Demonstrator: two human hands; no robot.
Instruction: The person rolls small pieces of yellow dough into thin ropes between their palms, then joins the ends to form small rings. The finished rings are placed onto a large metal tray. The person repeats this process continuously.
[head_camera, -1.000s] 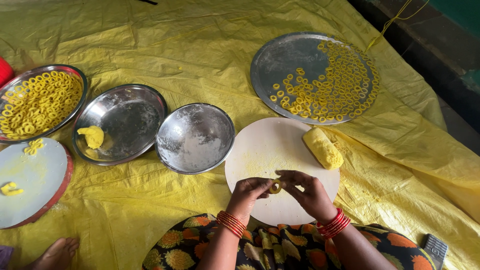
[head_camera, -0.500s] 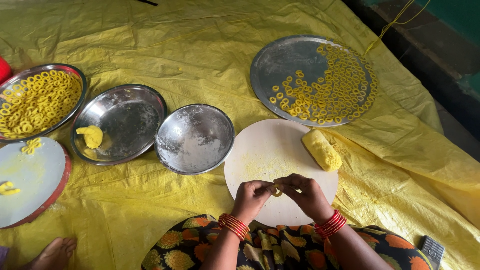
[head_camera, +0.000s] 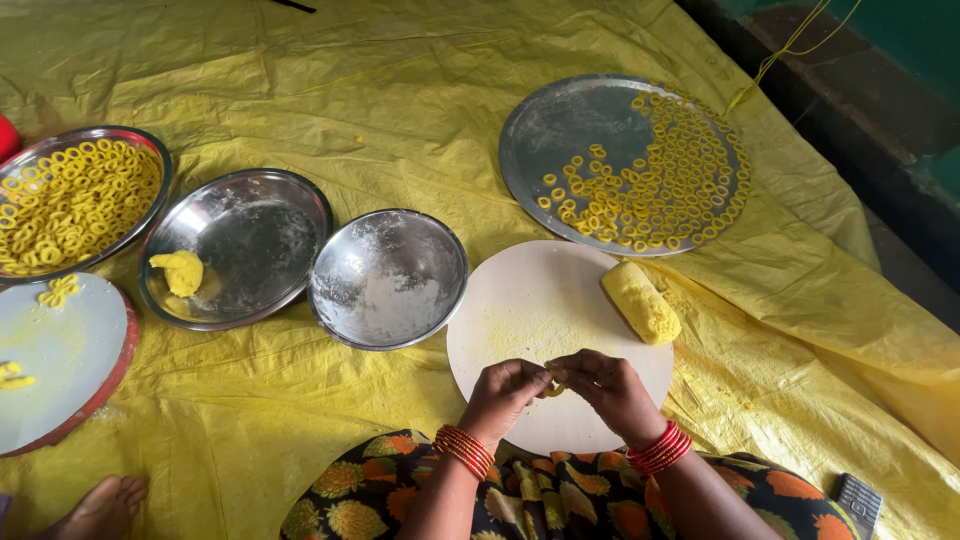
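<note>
My left hand (head_camera: 505, 392) and my right hand (head_camera: 607, 388) meet over the near part of a round white board (head_camera: 520, 300). Between their fingertips they pinch a small strip of yellow dough (head_camera: 553, 385), bent into a ring shape. Both wrists carry red bangles. A yellow dough log (head_camera: 640, 302) lies on the board's right edge. Beyond it a large steel plate (head_camera: 570, 120) carries several yellow dough rings (head_camera: 670, 185).
Everything rests on a yellow plastic sheet (head_camera: 300, 80). A floured steel bowl (head_camera: 388, 277) sits left of the board, then a steel bowl (head_camera: 250, 235) with a dough lump (head_camera: 180, 272), a bowl of rings (head_camera: 65, 195), and a second round board (head_camera: 55, 370). Another person's foot (head_camera: 100, 508) is at lower left.
My hands have stayed over the board's near edge, fingers working the small dough piece slightly. Nothing else has moved.
</note>
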